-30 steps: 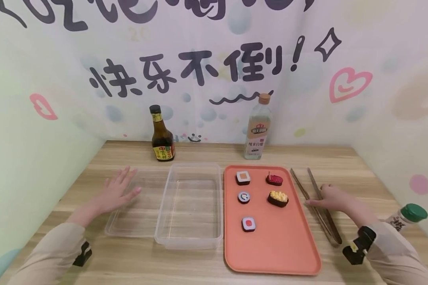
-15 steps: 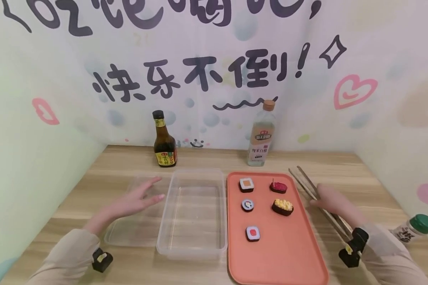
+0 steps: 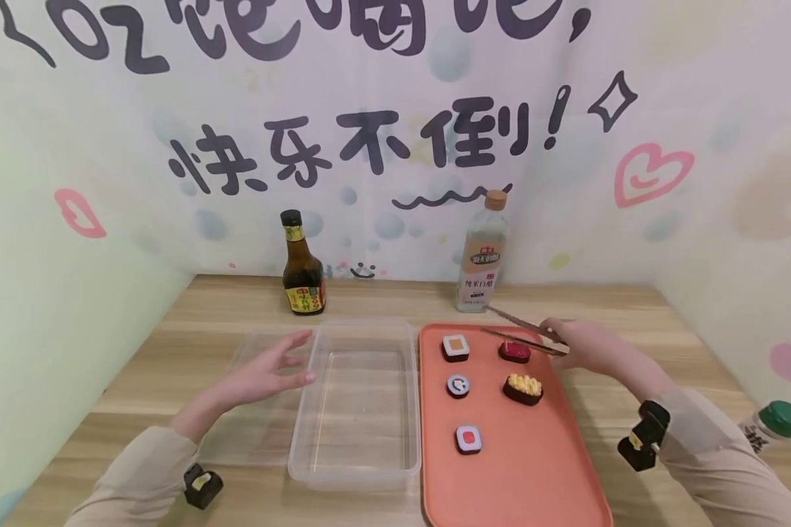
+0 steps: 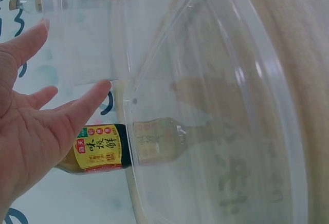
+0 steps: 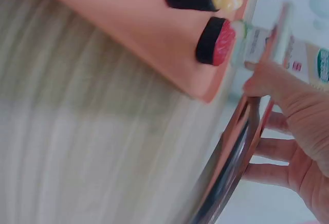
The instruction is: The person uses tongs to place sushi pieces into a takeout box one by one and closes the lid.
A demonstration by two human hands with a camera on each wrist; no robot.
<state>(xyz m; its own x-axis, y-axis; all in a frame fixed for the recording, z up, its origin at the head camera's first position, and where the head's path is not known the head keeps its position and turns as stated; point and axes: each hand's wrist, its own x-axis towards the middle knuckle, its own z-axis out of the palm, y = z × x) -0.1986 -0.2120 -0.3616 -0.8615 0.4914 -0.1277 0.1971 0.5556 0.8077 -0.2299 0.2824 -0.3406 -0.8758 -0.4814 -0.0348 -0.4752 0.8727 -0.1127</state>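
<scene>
Metal tongs (image 5: 226,178) above the far end of the orange tray (image 3: 521,476), arms spread, gripped between thumb and fingers of the right hand (image 3: 589,348). Left hand (image 3: 257,377) left of tray, holding nothing. Tongs probably light, springy, slick; best pinched mid-arm.

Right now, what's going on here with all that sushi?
Somebody has metal tongs in their right hand, up near the back of the orange tray. The tongs' arms are apart and aren't pinching anything. Five sushi pieces sit on the tray, and none are in the clear container next to it. The left hand is beside the container, holding nothing. Two bottles stand at the back.
</scene>
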